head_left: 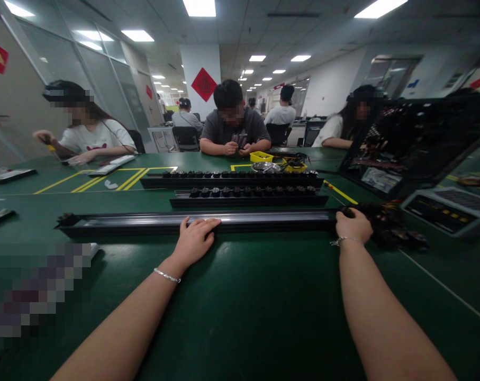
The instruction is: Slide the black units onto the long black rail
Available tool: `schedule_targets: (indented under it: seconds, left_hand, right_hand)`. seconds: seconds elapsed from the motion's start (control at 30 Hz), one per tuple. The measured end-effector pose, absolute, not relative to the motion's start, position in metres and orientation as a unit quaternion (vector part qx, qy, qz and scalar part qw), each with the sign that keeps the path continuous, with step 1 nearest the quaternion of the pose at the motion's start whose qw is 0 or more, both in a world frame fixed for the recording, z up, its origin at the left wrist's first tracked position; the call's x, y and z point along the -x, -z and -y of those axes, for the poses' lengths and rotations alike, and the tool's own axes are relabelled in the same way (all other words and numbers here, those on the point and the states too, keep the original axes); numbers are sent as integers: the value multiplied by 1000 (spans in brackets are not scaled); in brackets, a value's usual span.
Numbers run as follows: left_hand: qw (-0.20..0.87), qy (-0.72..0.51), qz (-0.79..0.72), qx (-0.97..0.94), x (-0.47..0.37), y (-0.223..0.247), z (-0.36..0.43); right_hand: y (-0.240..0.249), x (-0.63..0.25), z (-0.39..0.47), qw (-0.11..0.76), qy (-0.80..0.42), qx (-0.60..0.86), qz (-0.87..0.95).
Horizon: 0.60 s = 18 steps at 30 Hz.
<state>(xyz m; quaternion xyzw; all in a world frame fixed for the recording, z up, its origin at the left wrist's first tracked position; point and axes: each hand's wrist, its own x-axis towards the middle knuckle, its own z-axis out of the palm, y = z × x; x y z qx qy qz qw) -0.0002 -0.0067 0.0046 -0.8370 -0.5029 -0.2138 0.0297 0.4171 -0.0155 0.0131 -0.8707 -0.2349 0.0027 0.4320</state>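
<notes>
Lengthwise across the green table lies a long black channel-shaped rail with a shiny metal strip inside. My left hand rests on its near edge around the middle, fingers stretched out over the strip, holding nothing. At the rail's right end, my right hand is closed, thumb and fingers pinching a small black part; its exact kind is partly hidden. A small black piece sits at the rail's left end. Behind lie two more black rails, a shorter one and a longer one, both lined with several round black parts.
Dark cables and connectors lie right of my right hand, beside a grey power supply box and an open black computer case. A yellow bin and a metal dish stand farther back. Co-workers sit around the table.
</notes>
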Motion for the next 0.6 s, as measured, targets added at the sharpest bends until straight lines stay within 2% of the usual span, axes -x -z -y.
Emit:
schedule_targets:
  seconds: [0.6]
  left_hand:
    - [33, 224, 502, 835, -1, -3, 6]
  right_hand:
    - [-15, -416, 21, 453, 63, 863, 215]
